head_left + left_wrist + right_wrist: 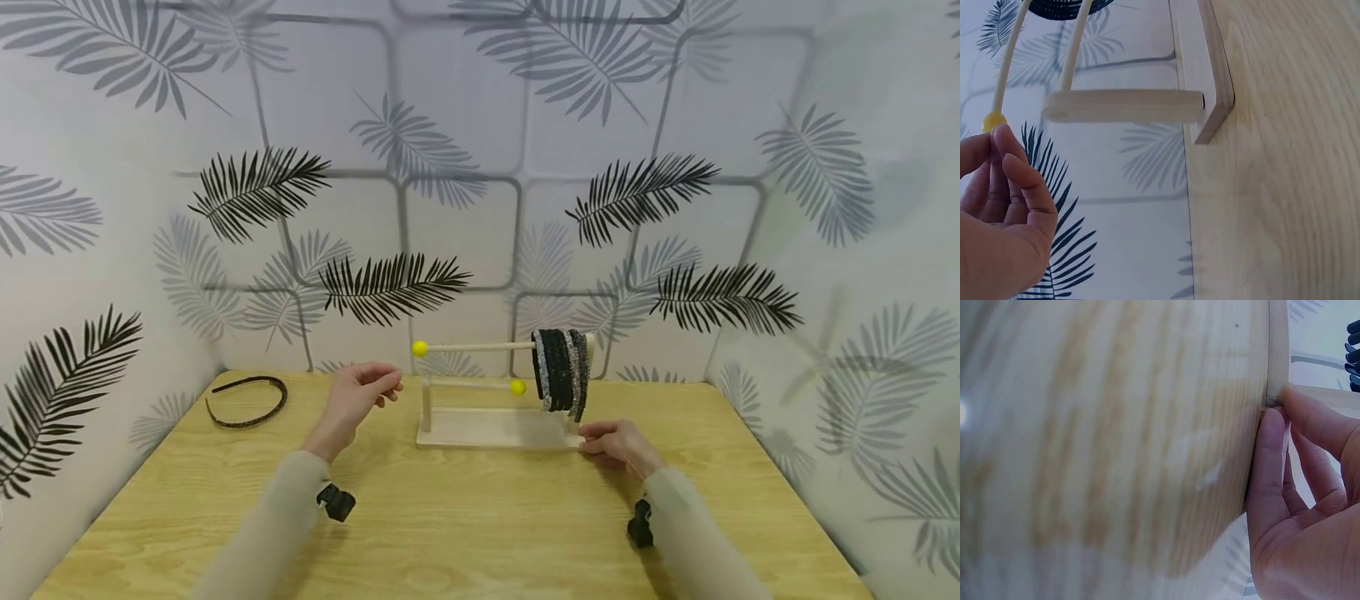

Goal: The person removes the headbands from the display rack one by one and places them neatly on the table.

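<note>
A pale wooden display stand (491,427) has two rods tipped with yellow balls. Several black and silvery headbands (558,369) hang together on its upper rod, toward the right end. My right hand (621,447) pinches the right end of the stand's base, thumb on top and fingers at the edge, as the right wrist view shows. To the left of the stand my left hand (355,406) hovers above the table with loosely bent fingers and nothing seen in them. Its fingertips are close to the upper rod's yellow ball (994,120), with a gap in the head view.
A single dark headband (281,400) lies on the wood-grain table (480,525) at the back left. Behind the stand rises a wall (465,250) patterned with leaves, and side walls flank the table.
</note>
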Tool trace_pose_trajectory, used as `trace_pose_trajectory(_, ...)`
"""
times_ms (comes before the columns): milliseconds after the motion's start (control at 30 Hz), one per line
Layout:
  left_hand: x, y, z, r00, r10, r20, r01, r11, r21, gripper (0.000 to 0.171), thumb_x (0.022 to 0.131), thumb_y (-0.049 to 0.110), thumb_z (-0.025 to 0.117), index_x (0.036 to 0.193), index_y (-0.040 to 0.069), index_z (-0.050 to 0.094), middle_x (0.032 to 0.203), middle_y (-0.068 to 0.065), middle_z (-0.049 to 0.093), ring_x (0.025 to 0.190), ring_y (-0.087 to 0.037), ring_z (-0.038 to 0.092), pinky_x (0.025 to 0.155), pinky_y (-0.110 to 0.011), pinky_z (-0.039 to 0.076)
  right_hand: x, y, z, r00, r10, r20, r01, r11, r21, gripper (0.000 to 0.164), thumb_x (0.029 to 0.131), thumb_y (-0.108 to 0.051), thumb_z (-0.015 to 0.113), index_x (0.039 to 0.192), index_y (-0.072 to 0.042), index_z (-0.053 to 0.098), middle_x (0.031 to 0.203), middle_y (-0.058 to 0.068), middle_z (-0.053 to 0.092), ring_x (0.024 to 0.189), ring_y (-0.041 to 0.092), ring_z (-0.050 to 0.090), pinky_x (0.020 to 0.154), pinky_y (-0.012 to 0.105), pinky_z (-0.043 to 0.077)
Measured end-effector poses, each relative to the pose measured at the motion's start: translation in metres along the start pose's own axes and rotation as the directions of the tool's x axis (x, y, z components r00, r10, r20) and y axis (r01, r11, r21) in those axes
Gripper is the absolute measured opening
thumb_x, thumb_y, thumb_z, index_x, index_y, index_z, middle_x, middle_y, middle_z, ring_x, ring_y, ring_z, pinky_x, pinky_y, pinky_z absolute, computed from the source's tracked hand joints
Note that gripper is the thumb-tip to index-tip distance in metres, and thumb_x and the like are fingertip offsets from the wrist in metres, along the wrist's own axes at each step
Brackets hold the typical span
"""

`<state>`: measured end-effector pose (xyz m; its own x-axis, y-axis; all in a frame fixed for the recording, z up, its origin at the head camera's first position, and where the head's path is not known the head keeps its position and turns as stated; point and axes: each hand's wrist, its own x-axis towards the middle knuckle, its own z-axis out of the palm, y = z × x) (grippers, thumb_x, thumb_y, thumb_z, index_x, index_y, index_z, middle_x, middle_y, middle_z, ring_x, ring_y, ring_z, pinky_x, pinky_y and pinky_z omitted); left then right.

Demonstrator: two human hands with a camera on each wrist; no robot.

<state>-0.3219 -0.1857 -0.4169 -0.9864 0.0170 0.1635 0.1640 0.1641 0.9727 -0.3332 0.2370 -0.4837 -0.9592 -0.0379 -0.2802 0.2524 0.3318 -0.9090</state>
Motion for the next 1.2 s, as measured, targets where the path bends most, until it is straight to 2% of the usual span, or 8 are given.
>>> trace_pose_trajectory(233,-0.003,-0.007,0.022,0.995,0.055,0.079,-0.053,0.998,-0.018,0.037,0.095,0.029,0.066,0.110,-0.005,0.069,0.085,-0.007,0.071,0.071,-0.012,0.064,0.064,-0.025,0.052,-0.001,-0.003,0.001,1.000,-0.007,0.005,0.007,1.000,-0.010,0.042,0.087,0.005,0.067,0.128,0.008,0.060,0.117,0.022,0.067,0.081,0.009,0.068,0.074,0.029,0.059)
trace_pose_trajectory(533,-0.003,-0.005,0.050,0.988,0.073,0.139,-0.066,0.996,-0.055,0.027,0.095,0.028,0.067,0.103,0.002,0.072,0.083,-0.006,0.071,0.068,-0.012,0.065,0.064,-0.028,0.054,0.001,0.001,-0.001,1.000,-0.010,0.001,0.010,1.000,-0.011,0.041,0.088,0.004,0.068,0.128,0.007,0.060,0.112,0.018,0.070,0.082,0.010,0.069,0.076,0.031,0.059)
trace_pose_trajectory(633,-0.002,-0.004,0.057,0.985,0.071,0.156,-0.065,0.997,-0.042,0.029,0.095,0.029,0.067,0.103,0.002,0.072,0.085,-0.011,0.071,0.069,-0.013,0.065,0.063,-0.028,0.054,0.002,0.001,-0.001,1.000,-0.004,0.001,0.004,1.000,0.001,0.042,0.088,0.004,0.067,0.129,0.006,0.060,0.113,0.017,0.070,0.081,0.010,0.069,0.076,0.030,0.059)
trace_pose_trajectory(800,0.000,-0.004,0.067,0.982,0.078,0.175,-0.073,0.997,-0.031,0.029,0.094,0.030,0.068,0.101,0.002,0.073,0.089,-0.019,0.071,0.070,-0.016,0.066,0.067,-0.033,0.056,0.003,0.000,0.001,1.000,-0.002,0.003,0.002,1.000,0.009,0.041,0.088,0.004,0.067,0.129,0.006,0.060,0.114,0.018,0.069,0.079,0.010,0.069,0.074,0.028,0.059)
trace_pose_trajectory(933,0.001,-0.002,0.077,0.978,0.089,0.190,-0.083,0.996,-0.037,0.027,0.094,0.030,0.068,0.100,0.004,0.074,0.088,-0.016,0.072,0.071,-0.017,0.068,0.069,-0.037,0.057,0.002,-0.002,0.001,1.000,-0.009,0.011,0.009,1.000,0.012,0.042,0.088,0.004,0.067,0.129,0.007,0.059,0.113,0.018,0.069,0.078,0.010,0.068,0.073,0.028,0.059)
trace_pose_trajectory(1067,0.001,-0.001,0.085,0.978,0.104,0.180,-0.097,0.994,-0.048,0.025,0.094,0.027,0.068,0.103,0.005,0.074,0.090,-0.012,0.074,0.074,-0.017,0.071,0.067,-0.032,0.057,0.001,-0.003,0.000,1.000,-0.012,0.012,0.013,1.000,-0.004,0.042,0.088,0.002,0.068,0.128,0.007,0.060,0.107,0.015,0.070,0.079,0.010,0.068,0.074,0.028,0.059)
trace_pose_trajectory(1200,0.000,-0.001,0.094,0.979,0.116,0.165,-0.107,0.992,-0.064,0.025,0.094,0.024,0.068,0.106,0.004,0.074,0.094,-0.015,0.074,0.079,-0.018,0.072,0.067,-0.029,0.056,0.000,-0.002,0.000,1.000,-0.004,0.014,0.004,1.000,-0.019,0.042,0.088,0.001,0.068,0.129,0.006,0.060,0.102,0.010,0.069,0.079,0.009,0.067,0.075,0.029,0.059)
